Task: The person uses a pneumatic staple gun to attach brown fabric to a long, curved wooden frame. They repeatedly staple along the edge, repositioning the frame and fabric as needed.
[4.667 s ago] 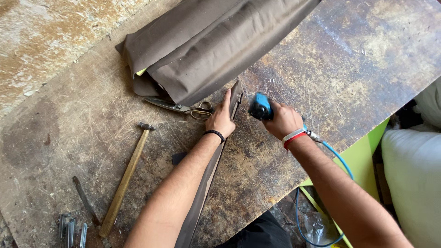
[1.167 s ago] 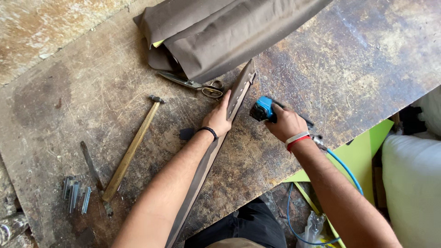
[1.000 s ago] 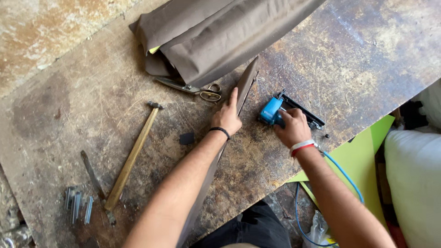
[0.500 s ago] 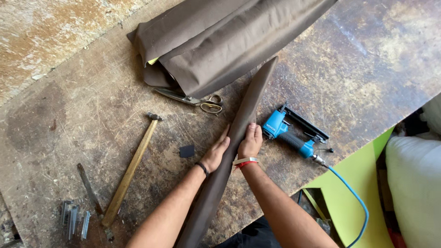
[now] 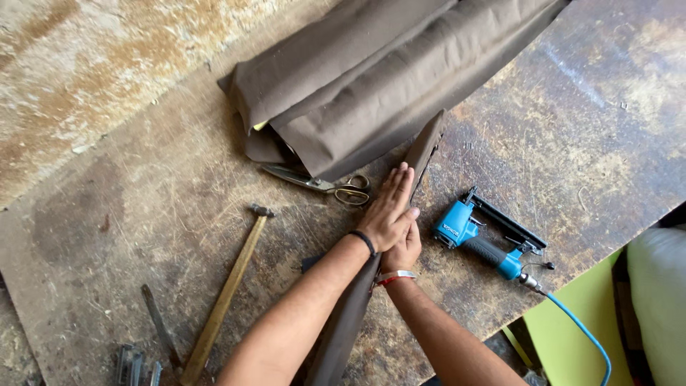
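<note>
Scissors (image 5: 325,185), hammer (image 5: 225,299), blue staple gun (image 5: 486,241), folded brown fabric (image 5: 379,78)

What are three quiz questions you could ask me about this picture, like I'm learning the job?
1. True or false: the blue stapler gun is held in the right hand.
2. Which tool lies nearest the left hand: A hammer, B scissors, C stapler gun?
3. What do both hands press on?

Key:
1. False; it lies on the workbench, apart from both hands.
2. B, the scissors.
3. The long brown fabric-covered strip, with the left hand laid flat over the right.
</note>
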`<action>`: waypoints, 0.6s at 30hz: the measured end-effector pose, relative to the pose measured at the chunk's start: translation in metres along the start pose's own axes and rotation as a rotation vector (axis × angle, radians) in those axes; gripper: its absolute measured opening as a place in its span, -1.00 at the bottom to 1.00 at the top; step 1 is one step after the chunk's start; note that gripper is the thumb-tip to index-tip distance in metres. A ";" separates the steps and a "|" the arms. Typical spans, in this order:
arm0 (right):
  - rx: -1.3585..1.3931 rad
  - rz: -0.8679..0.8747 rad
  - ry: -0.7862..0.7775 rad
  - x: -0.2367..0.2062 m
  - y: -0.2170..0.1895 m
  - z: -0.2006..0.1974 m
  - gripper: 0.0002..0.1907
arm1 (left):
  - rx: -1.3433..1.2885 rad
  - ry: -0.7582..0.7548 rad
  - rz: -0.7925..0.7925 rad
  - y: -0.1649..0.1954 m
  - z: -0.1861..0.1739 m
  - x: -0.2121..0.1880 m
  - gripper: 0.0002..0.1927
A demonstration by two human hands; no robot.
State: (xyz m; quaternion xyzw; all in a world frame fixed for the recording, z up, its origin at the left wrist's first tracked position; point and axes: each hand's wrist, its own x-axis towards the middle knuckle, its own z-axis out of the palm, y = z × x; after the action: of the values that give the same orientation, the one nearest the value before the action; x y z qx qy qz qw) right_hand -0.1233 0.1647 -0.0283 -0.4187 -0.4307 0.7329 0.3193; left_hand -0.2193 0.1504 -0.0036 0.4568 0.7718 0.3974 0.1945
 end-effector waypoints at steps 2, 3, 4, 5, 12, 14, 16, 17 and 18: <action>-0.041 -0.014 0.008 0.003 0.001 -0.002 -0.73 | -0.049 0.012 -0.031 0.004 -0.001 -0.002 -0.24; -0.100 -0.053 0.014 0.004 0.003 -0.004 -0.72 | -0.147 -0.004 -0.103 0.006 -0.003 -0.012 -0.22; -0.165 -0.093 0.016 0.006 0.004 -0.008 -0.72 | -0.250 -0.015 -0.176 0.010 -0.005 -0.030 -0.20; -0.165 -0.073 -0.001 0.007 0.006 -0.011 -0.72 | -0.347 -0.021 -0.254 0.013 -0.008 -0.049 -0.18; -0.400 -0.077 -0.199 0.014 -0.022 -0.006 -0.67 | -0.013 -0.294 -0.540 0.027 -0.034 -0.073 -0.04; -0.716 -0.054 -0.289 0.015 -0.055 -0.020 -0.71 | 0.026 -0.332 -0.594 0.034 -0.036 -0.067 0.01; -1.067 -0.314 -0.326 0.018 -0.093 -0.055 -0.77 | 0.105 -0.300 -0.580 0.042 -0.035 -0.066 0.03; -1.186 -0.574 -0.308 0.021 -0.112 -0.076 -0.79 | 0.140 -0.284 -0.573 0.044 -0.033 -0.066 0.05; -1.334 -0.745 -0.238 0.023 -0.126 -0.096 -0.57 | 0.142 -0.279 -0.562 0.045 -0.032 -0.068 0.04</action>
State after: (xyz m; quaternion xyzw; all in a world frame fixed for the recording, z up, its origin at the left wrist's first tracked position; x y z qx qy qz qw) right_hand -0.0351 0.2725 0.0506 -0.2685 -0.9250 0.2026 0.1766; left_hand -0.1812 0.0905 0.0473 0.2883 0.8594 0.2067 0.3682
